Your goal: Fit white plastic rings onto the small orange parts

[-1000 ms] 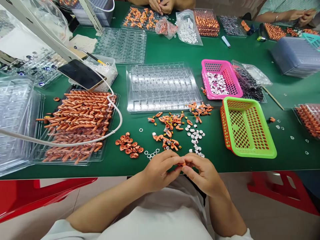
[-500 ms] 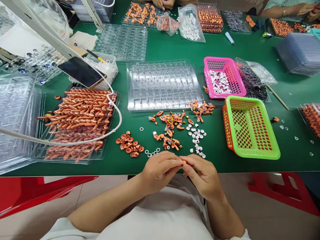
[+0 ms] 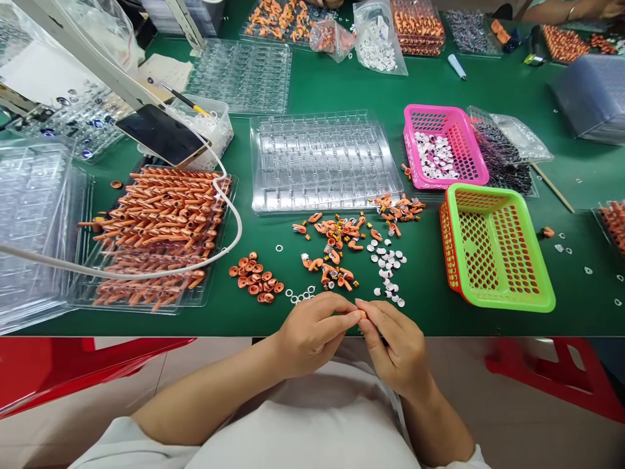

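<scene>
The left hand (image 3: 312,332) and right hand (image 3: 393,345) are together pinching a tiny orange plastic piece (image 3: 362,315) between their fingertips, at the green table's (image 3: 342,91) near edge

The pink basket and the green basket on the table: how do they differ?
The pink basket lies farther from the hands and holds small white pieces; the green basket lies nearer and holds nothing visible. The green basket has an orange-red outer wall and looks larger; the pink basket is one colour. Both are perforated plastic.
</scene>
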`<state>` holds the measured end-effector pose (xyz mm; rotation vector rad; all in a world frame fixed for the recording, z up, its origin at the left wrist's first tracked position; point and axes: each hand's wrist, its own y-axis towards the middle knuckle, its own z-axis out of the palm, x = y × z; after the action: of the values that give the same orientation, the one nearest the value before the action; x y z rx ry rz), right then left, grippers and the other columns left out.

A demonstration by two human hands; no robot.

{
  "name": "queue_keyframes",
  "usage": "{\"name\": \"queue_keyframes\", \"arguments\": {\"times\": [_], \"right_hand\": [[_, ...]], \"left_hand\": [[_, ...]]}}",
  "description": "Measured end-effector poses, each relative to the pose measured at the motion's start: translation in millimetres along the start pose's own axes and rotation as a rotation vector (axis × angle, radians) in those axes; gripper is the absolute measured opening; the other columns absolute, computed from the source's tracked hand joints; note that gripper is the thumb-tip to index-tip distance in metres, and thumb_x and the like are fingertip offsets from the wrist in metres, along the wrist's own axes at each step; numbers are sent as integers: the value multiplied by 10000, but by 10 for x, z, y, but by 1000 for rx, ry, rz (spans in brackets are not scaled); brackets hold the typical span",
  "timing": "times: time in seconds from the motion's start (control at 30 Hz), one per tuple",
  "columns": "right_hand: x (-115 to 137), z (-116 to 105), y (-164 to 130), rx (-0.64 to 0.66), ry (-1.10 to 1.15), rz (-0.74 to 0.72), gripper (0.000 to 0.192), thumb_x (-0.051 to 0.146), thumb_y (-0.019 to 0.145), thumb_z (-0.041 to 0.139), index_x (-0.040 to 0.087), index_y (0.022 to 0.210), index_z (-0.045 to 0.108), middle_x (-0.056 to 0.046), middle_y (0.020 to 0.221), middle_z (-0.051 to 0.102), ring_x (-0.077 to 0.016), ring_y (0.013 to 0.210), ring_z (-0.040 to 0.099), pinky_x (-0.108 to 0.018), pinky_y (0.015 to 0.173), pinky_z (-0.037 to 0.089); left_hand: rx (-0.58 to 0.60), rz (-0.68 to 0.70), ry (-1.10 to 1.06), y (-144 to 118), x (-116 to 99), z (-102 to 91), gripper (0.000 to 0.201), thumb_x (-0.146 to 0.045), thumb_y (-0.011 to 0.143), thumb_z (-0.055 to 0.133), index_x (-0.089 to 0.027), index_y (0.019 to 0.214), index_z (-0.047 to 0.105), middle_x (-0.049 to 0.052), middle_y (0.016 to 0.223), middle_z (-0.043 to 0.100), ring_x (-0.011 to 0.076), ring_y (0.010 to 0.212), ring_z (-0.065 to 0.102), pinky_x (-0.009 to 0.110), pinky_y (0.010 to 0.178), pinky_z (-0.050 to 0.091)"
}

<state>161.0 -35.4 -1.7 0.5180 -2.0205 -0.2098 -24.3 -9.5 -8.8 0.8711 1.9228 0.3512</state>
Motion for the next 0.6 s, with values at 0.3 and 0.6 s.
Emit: {"name": "queue_keyframes", "arguments": {"times": [0.3, 0.6], "right_hand": [[-4, 49, -52, -33, -95, -44, 500, 19, 904, 539, 206, 1368, 544, -130, 1033, 698, -227, 924, 679, -358, 721, 593], [-8, 42, -33, -18, -85, -47, 469, 24, 903, 542, 195, 1339, 563, -127, 997, 692, -217, 878, 674, -341, 697, 587]], "left_hand": [[-1, 9, -12, -19, 24, 0, 319, -30, 886, 494, -188, 1133, 620, 105, 922, 717, 168, 841, 684, 284, 690, 590], [35, -5, -72, 57, 54, -45, 248, -25, 886, 541, -184, 1045, 644, 92, 895, 732, 154, 797, 696, 262, 683, 584]]}}
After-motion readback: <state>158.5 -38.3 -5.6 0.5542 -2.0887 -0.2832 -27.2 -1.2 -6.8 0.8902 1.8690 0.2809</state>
